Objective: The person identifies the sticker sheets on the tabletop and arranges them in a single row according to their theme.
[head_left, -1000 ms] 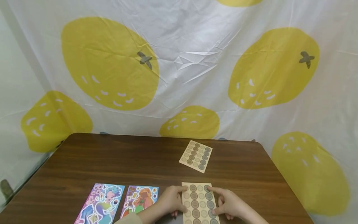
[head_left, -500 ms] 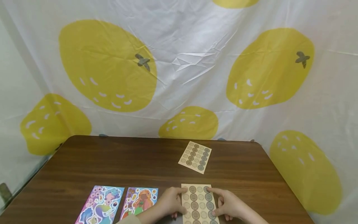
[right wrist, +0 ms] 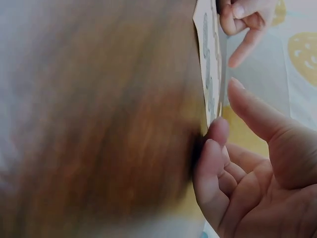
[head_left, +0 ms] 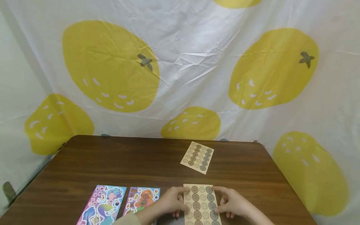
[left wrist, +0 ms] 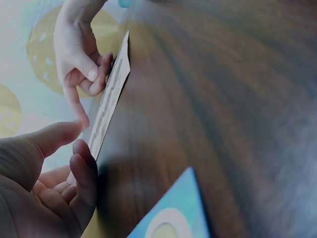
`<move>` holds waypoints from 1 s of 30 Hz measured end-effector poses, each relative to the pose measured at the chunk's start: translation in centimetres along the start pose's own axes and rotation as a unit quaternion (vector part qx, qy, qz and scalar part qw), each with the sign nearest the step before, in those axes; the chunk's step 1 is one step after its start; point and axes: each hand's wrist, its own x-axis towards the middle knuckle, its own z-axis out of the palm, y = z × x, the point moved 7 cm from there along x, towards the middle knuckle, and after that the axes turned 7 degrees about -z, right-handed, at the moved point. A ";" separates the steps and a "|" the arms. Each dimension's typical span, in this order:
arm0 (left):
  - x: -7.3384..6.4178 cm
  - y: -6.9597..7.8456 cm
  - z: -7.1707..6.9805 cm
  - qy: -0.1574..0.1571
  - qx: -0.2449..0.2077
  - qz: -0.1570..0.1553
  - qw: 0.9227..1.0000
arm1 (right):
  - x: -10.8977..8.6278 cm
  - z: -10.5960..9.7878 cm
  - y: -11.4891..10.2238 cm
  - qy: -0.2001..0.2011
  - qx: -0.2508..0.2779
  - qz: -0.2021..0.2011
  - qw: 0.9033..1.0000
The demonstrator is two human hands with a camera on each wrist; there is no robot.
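Observation:
A cream sheet of round brown and grey stickers (head_left: 200, 201) lies at the table's near edge, between both hands. At its left side, the left hand (head_left: 172, 200) has its index fingertip and thumb tip over the border, the other fingers folded underneath. On the opposite side the right hand (head_left: 231, 201) has its index finger and thumb spread apart at the sheet's edge. Both wrist views show the sheet almost edge-on, so contact is hard to judge; the left thumb (left wrist: 64, 134) and right thumb (right wrist: 247, 104) stand away from the curled fingers.
A second cream sticker sheet (head_left: 197, 157) lies tilted farther back. Two colourful mermaid sticker sheets, one blue-haired (head_left: 102, 204) and one orange-haired (head_left: 144, 198), lie left of the hands. The brown wooden table (head_left: 126, 156) meets a lemon-printed curtain (head_left: 194, 81) behind.
The right hand's index finger and thumb have slid slightly outward, from on top of the sheet to its right edge. The left hand and the sheets stay in place.

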 end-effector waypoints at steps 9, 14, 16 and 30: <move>0.4 1.0 -1.6 0.006 0.012 0.010 1.000 | 0.4 -1.4 0.3 0.024 0.040 -0.009 0.999; 1.1 1.9 -3.0 0.028 0.014 0.019 0.999 | 0.9 -2.7 0.2 0.062 0.032 -0.009 0.998; 1.3 2.1 -3.5 0.037 0.010 0.024 0.999 | 1.1 -3.2 0.2 0.079 0.026 -0.005 0.997; 3.5 3.8 -6.3 0.131 0.039 0.059 0.989 | 2.7 -5.0 -0.1 0.193 0.039 0.010 0.980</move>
